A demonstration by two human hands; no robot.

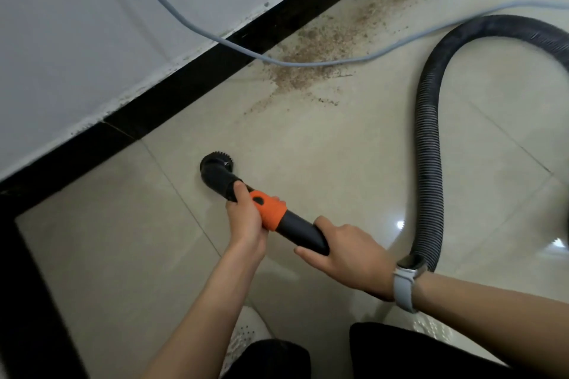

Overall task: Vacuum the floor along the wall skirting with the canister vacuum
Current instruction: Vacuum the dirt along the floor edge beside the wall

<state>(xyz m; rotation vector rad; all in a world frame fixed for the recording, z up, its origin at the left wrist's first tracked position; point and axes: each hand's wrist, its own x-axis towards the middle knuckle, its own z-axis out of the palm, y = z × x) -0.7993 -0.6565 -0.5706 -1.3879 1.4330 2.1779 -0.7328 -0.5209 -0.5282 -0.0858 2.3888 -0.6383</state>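
A black round brush nozzle (pixel 214 164) sits on the beige floor tiles, a short way out from the black skirting (pixel 191 83). It joins an orange collar (pixel 268 209) and a black wand (pixel 303 232). My left hand (pixel 246 218) grips the wand at the orange collar. My right hand (pixel 345 258), with a grey watch on the wrist, grips the wand further back. A ribbed black hose (pixel 429 138) loops away from behind my right wrist to the right edge. Brown dust and debris (pixel 323 52) lie along the skirting farther ahead.
A grey-blue power cable (pixel 215 38) hangs down across the white wall (pixel 92 24) and trails over the debris toward the right. The skirting turns a corner at the lower left (pixel 18 255). My white shoe (pixel 246 335) and dark trouser legs show at the bottom.
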